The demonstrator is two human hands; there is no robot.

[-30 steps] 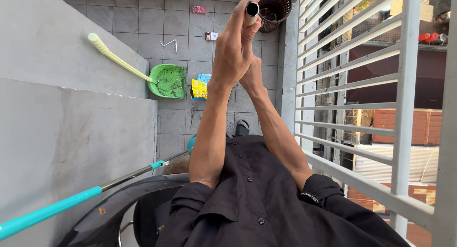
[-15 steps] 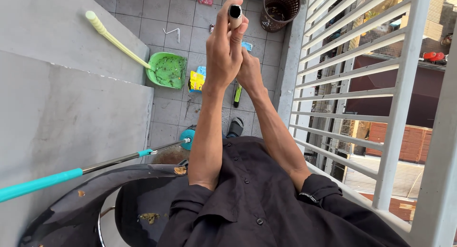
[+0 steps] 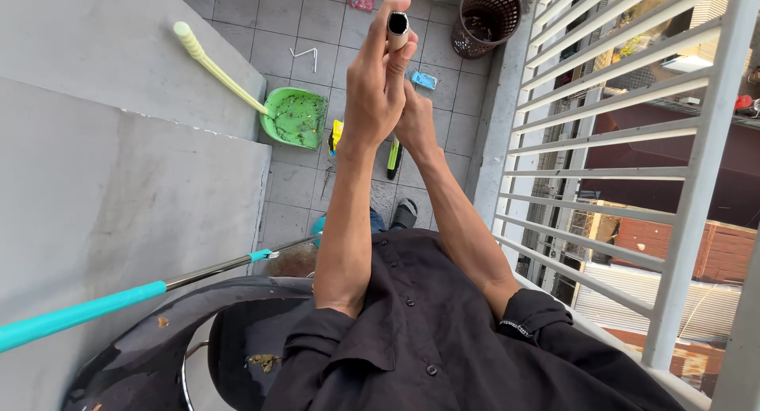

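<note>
Both my hands grip a long pale pole (image 3: 397, 23), which I see almost end-on with its dark hollow top pointing at me. My left hand (image 3: 376, 94) wraps it near the top. My right hand (image 3: 416, 122) holds it just below and behind. Under the hands, the pole's green and black lower part (image 3: 393, 156) reaches down to the grey tiled floor (image 3: 293, 185). A yellow packet (image 3: 336, 135) lies beside it, partly hidden by my left forearm. A small blue wrapper (image 3: 423, 80) lies on the tiles to the right of my hands.
A green dustpan (image 3: 294, 118) with a long yellow handle (image 3: 215, 64) leans on the grey wall (image 3: 119, 189). A brown basket (image 3: 484, 19) stands in the far corner. White railing (image 3: 625, 142) runs along the right. A teal and metal pole (image 3: 119, 300) crosses a black bin (image 3: 158, 340). My sandalled foot (image 3: 405, 213) is below.
The view has shifted, with the basket and dustpan now further right. The pole's green and black lower end has come into sight below my hands. Both hands keep their grip.
</note>
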